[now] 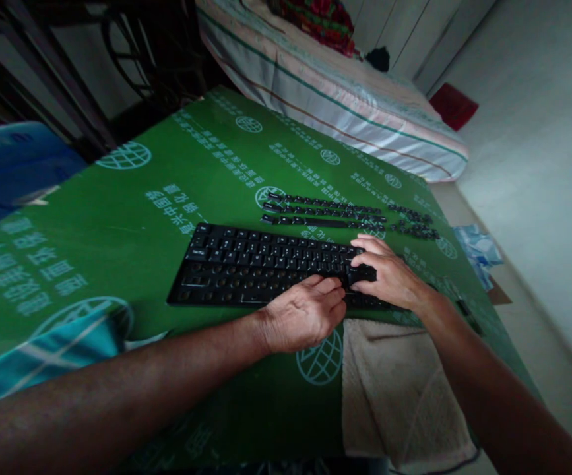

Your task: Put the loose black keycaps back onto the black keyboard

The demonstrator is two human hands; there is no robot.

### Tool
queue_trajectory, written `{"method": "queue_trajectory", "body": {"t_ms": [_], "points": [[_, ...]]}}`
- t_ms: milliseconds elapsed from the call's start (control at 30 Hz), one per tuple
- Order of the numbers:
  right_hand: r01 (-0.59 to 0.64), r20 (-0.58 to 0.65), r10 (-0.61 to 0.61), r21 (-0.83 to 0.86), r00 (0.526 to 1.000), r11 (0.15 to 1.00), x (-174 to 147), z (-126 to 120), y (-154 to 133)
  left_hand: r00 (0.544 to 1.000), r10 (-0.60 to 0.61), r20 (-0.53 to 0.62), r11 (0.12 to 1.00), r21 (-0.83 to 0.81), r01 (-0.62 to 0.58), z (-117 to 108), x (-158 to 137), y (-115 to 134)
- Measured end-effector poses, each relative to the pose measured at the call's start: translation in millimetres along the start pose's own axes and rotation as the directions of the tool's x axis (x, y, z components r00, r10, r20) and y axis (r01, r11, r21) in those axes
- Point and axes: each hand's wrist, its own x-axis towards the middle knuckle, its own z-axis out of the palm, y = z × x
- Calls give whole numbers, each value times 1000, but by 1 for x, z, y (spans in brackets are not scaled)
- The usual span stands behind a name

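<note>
A black keyboard (246,264) lies on the green table. Keycaps fill its upper rows, while bare round key sockets show along the lower rows at the left. My left hand (308,313) rests at the keyboard's front edge, fingers curled together over the lower rows right of centre; whatever they pinch is hidden. Over the keyboard's right part, my right hand (387,274) has its thumb and fingers apart, touching the keys, with nothing visibly held. Behind the keyboard, loose black keycaps (325,211) stand in several lines, with a smaller group of keycaps (414,221) to their right.
A beige cloth (399,396) lies at the table's front, below my right hand. Teal checked fabric (68,349) is at the left. The green table (206,171) has printed globes. Beyond it are a bed (345,99), a blue chair (18,165) and a white wall (543,132).
</note>
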Motion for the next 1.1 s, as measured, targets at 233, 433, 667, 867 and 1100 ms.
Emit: {"method": "queue_trajectory", "body": {"t_ms": [233,433,667,867,1100], "points": [[53,-134,-62,-72,989,996,-18,9,-13,1000,13,3,1000,3,-13,-1,1,0],[46,-197,-65,-97,978,994,-25,15,-17,1000,7,4,1000,17,-7,0,0,-1],[25,-208,-51,-124,977,992,-28,13,-21,1000,8,-16,1000,7,-8,2,0,0],[14,-209,-42,-135,977,991,-32,14,-23,1000,16,-21,1000,10,-16,1,0,-1],[15,-221,-48,-151,974,988,-31,17,-27,1000,15,-24,1000,24,-15,1,0,-1]]}}
